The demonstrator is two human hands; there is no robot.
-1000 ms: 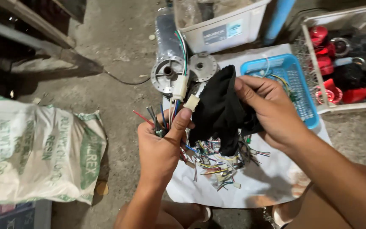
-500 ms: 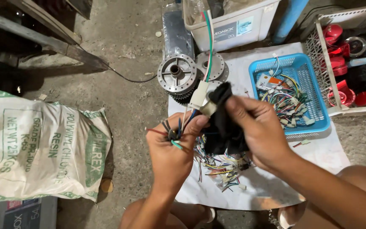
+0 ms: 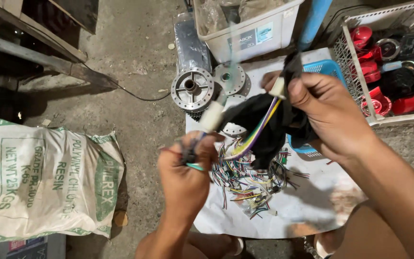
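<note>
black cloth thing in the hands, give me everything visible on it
The black cloth piece looks like soft, matte fabric, crumpled and draped, with no clear shape. It hangs in the air between both hands, above the pile of loose coloured wires on the white sheet. The right hand grips its upper end. A bundle of yellow, purple and green wires runs across its front, and a white connector juts out near the left hand. Whether the wires pass through it cannot be told.

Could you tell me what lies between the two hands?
In the head view, striped multicoloured wires and a white connector span from the left hand to the right hand, which grips black cloth.
</note>
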